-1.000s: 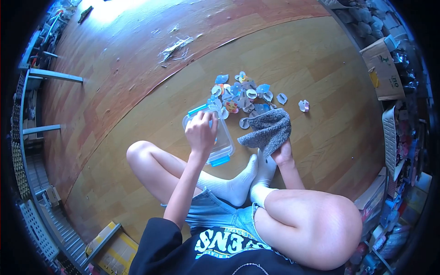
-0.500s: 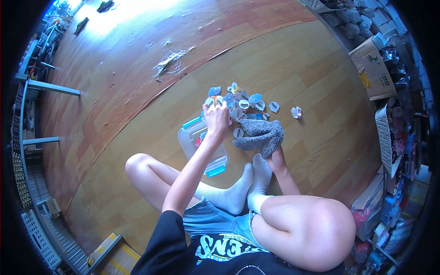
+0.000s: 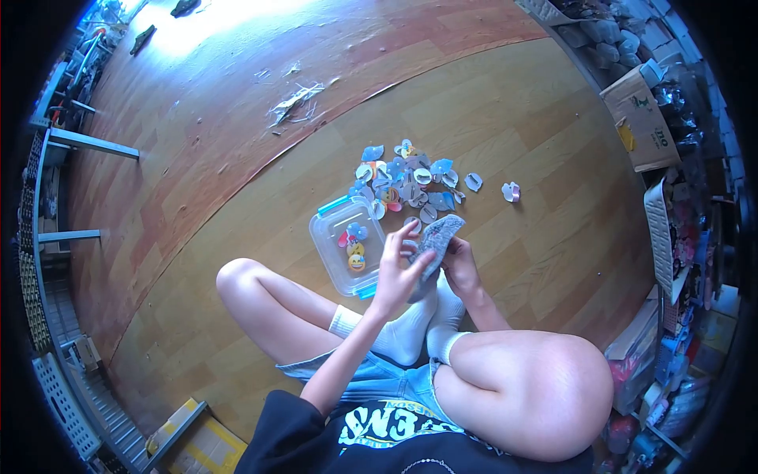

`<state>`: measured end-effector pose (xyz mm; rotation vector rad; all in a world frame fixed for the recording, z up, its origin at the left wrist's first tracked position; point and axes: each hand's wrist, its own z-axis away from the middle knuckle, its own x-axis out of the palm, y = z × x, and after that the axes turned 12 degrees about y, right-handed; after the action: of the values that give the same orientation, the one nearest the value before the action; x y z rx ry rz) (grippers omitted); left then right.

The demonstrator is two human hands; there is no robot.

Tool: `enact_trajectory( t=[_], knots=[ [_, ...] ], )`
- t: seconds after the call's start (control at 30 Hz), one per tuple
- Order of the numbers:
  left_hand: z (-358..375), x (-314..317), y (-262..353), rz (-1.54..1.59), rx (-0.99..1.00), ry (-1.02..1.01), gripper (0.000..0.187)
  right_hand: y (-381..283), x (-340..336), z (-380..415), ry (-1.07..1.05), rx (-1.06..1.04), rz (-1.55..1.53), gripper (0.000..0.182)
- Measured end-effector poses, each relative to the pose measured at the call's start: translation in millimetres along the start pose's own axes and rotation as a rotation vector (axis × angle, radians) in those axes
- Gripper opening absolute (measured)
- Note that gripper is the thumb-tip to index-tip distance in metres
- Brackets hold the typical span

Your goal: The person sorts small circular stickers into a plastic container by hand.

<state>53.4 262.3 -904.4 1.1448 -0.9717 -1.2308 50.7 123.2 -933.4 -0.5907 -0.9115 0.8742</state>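
Brought the left hand point(image 3: 391, 278) back from the pile point(image 3: 412, 192) to the grey cloth point(image 3: 441, 237), so now busy at the cloth with both hands.
Pinching the cloth at its right side with the right hand point(image 3: 463, 271); resting the left thumb on its left face, with the other left fingers spread. Cannot tell if pressing some small piece inside. Holding the cloth, soft and looped like a towel, folded narrower than before, above the white socks point(image 3: 401, 330). To the left, on the smooth wood-look floor point(image 3: 553, 265), see the clear plastic box point(image 3: 317, 237), with rounded corners, blue clips point(image 3: 365, 291) and round yellow faces point(image 3: 357, 261) inside. See flat, glossy pieces heaped on the far side.
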Motion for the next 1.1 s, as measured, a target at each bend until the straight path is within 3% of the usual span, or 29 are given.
enact_trajectory(
  t=[0.03,0.17,0.23,0.33,0.47,0.57,0.67,0.93,1.0,1.1],
  knots=[
    [6.8,-1.6,-4.4,-0.042,0.014,-0.044,0.057,2.3,-2.6,0.6,-0.026,-0.042,0.000,0.018],
    [15.9,-2.2,-9.3,-0.064,-0.123,-0.066,0.039,3.2,0.1,5.4,0.017,-0.021,-0.058,0.015],
    [13.3,-1.3,-10.5,0.279,-0.282,-0.081,0.033,3.7,-4.2,2.4,0.043,0.000,-0.086,0.015],
    [12.0,0.7,-4.0,0.225,-0.171,-0.045,0.030,0.4,-8.7,1.1,-0.027,0.041,-0.143,0.016],
    [3.9,-6.3,8.2,0.321,-0.246,0.008,0.021,-8.3,-7.3,5.2,-0.102,0.073,-0.257,0.021],
    [-0.9,-10.1,10.3,0.128,-0.032,0.113,0.014,-7.1,-11.7,4.5,-0.239,0.104,-0.290,0.023],
    [-0.8,-14.7,9.6,0.061,-0.067,0.111,0.010,-15.1,-5.1,4.3,-0.186,0.042,-0.050,0.014],
    [9.7,-12.5,5.1,-0.024,-0.012,0.135,0.014,-6.1,-4.4,3.3,-0.044,-0.032,0.110,0.010],
    [9.0,-14.7,5.8,-0.162,0.202,0.120,0.016,-4.2,-8.3,2.8,-0.039,-0.060,0.156,0.010],
    [11.8,-14.3,21.6,-0.240,0.255,0.164,0.018,-5.4,-8.6,5.0,-0.090,-0.028,0.132,0.015]
  ],
)
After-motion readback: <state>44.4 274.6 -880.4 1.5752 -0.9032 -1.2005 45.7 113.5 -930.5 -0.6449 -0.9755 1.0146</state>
